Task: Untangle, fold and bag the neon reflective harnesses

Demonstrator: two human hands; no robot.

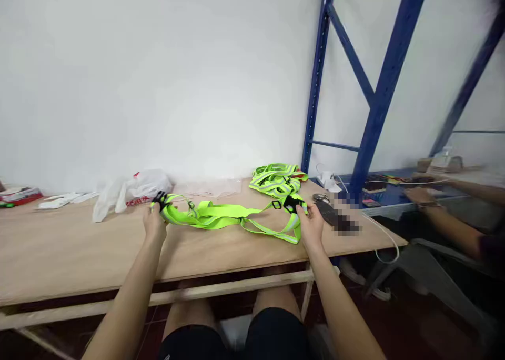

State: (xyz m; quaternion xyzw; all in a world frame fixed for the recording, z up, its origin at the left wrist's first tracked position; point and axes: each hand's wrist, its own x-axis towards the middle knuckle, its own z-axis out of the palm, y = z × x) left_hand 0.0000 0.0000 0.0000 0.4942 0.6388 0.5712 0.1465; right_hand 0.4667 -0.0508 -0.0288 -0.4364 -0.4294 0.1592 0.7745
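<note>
Stretched between my two hands is a neon-yellow reflective harness (pixel 224 216) with silver stripes and black buckles. My left hand (pixel 154 223) is closed on its left end, at a black buckle (pixel 160 198). At the other end, my right hand (pixel 311 224) grips the strap beside another black buckle (pixel 292 204). The middle of the straps sags close to the tabletop. Behind the right end lies a heap of similar neon-yellow straps (pixel 272 179).
A white plastic bag (pixel 144 186) and a clear sheet (pixel 209 187) lie along the wall side of the wooden table (pixel 79 255). Dark items (pixel 327 212) rest right of my right hand. A blue rack post (pixel 379 97) stands there. Another person's arm (pixel 445 218) shows farther right.
</note>
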